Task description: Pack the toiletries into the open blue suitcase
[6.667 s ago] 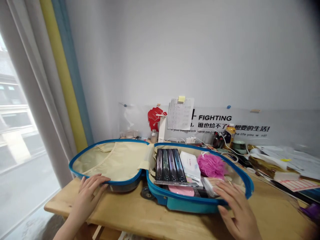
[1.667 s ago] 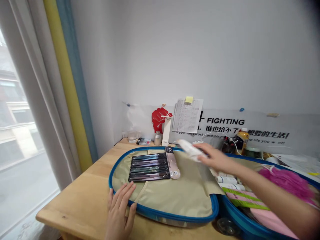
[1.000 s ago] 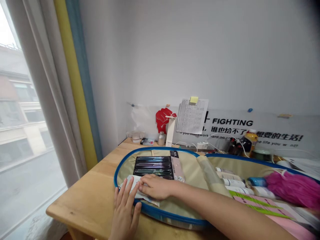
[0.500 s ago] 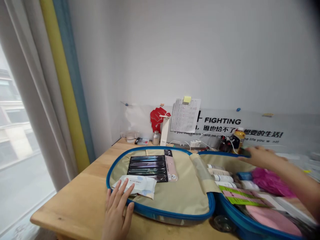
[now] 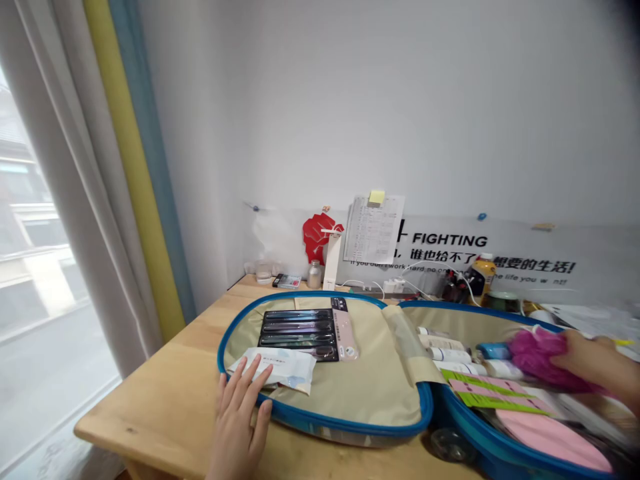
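An open suitcase with a blue rim (image 5: pixel 350 421) and beige lining lies on the table. My left hand (image 5: pixel 239 417) rests on the rim of its lid, fingertips at a white wipes packet (image 5: pixel 275 370). Above that packet lie a black toothbrush pack (image 5: pixel 299 335) and a slim pink-and-white package (image 5: pixel 345 333). At the right edge of the view, my right hand (image 5: pixel 595 363) grips a magenta bath pouf (image 5: pixel 537 360). White tubes (image 5: pixel 447 353) stand in a row beside it. Nearer me are tagged packets (image 5: pixel 495 393) and a pink flat item (image 5: pixel 550 437).
The wooden table (image 5: pixel 160 400) extends left of the suitcase to a curtained window. Along the back wall stand a white lamp (image 5: pixel 331 261), a small glass bottle (image 5: pixel 314 275), cables and a juice bottle (image 5: pixel 481 277). Papers lie at the far right.
My right hand has come down from the far rim onto the pouf and closed on it. My left hand has stayed at the lid's rim, and the wipes packet remains on the lid.
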`<state>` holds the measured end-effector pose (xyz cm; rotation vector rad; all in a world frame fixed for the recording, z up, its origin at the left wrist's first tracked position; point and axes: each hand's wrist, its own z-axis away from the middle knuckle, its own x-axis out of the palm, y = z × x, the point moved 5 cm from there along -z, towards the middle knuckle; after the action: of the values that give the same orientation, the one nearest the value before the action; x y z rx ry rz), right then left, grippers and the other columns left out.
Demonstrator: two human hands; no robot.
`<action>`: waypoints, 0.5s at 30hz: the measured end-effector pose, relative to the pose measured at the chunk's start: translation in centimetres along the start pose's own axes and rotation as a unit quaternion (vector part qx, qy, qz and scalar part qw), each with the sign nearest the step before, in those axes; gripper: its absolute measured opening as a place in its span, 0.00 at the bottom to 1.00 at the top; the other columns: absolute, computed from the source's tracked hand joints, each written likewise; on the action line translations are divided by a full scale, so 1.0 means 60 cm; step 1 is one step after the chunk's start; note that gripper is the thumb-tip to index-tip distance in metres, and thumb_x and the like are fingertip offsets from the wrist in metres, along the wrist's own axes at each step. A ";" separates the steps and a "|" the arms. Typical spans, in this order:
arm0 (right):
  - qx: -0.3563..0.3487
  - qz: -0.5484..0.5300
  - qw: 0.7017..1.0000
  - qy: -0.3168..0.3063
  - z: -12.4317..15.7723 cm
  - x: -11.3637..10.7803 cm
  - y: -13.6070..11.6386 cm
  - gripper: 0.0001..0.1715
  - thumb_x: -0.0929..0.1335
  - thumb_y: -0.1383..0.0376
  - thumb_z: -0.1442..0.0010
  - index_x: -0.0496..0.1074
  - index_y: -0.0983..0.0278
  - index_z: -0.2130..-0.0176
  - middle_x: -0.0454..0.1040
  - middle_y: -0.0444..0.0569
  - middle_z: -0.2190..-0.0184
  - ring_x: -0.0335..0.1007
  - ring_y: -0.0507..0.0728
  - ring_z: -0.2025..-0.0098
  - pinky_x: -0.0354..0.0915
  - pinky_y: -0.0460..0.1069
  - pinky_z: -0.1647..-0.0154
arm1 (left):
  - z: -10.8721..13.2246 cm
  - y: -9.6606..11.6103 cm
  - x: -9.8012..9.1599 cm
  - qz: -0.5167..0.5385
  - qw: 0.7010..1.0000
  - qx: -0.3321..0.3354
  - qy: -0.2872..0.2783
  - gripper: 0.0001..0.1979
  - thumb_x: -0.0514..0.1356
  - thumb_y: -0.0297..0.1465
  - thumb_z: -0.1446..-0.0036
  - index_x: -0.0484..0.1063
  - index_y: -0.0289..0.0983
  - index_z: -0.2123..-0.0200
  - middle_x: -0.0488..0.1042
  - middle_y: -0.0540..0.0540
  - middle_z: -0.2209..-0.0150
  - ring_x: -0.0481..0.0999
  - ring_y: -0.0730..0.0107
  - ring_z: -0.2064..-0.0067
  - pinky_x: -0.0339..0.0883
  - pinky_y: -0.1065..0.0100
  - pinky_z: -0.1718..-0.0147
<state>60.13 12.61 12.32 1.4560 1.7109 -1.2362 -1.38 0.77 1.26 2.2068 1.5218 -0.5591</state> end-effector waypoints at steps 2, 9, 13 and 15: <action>0.088 0.024 0.994 0.065 -0.012 -0.020 -0.015 0.22 0.65 0.51 0.61 0.62 0.54 0.64 0.60 0.55 0.71 0.69 0.78 0.64 0.60 0.72 0.69 | -0.001 0.000 0.000 0.000 1.000 -0.001 0.001 0.23 0.52 0.29 0.38 0.62 0.41 0.40 0.65 0.45 0.38 0.51 0.65 0.32 0.34 0.59 0.33; 0.031 -0.044 0.995 0.085 -0.049 -0.033 -0.272 0.21 0.66 0.59 0.55 0.62 0.61 0.60 0.63 0.60 0.57 0.64 0.70 0.49 0.62 0.65 0.50 | -0.002 0.001 0.001 0.014 1.000 -0.011 0.008 0.22 0.51 0.30 0.38 0.63 0.43 0.40 0.65 0.46 0.38 0.54 0.64 0.33 0.36 0.58 0.33; -0.129 -0.128 0.983 -0.025 -0.033 0.057 -0.496 0.20 0.67 0.61 0.50 0.66 0.61 0.56 0.64 0.53 0.54 0.67 0.58 0.54 0.65 0.54 0.52 | 0.000 0.000 0.001 0.012 1.000 -0.015 0.004 0.22 0.52 0.30 0.38 0.64 0.43 0.41 0.66 0.45 0.38 0.55 0.64 0.33 0.38 0.57 0.34; -0.199 -0.160 0.963 -0.087 -0.007 0.114 -0.602 0.20 0.69 0.64 0.51 0.67 0.61 0.55 0.65 0.50 0.55 0.67 0.55 0.57 0.65 0.51 0.53 | 0.002 -0.002 0.001 0.008 1.000 -0.018 -0.001 0.22 0.52 0.31 0.38 0.64 0.44 0.41 0.66 0.46 0.38 0.56 0.62 0.33 0.39 0.56 0.34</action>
<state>23.86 16.68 16.75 0.8353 1.9817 -1.0556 -1.48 0.81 1.11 2.1885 1.5012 -0.5241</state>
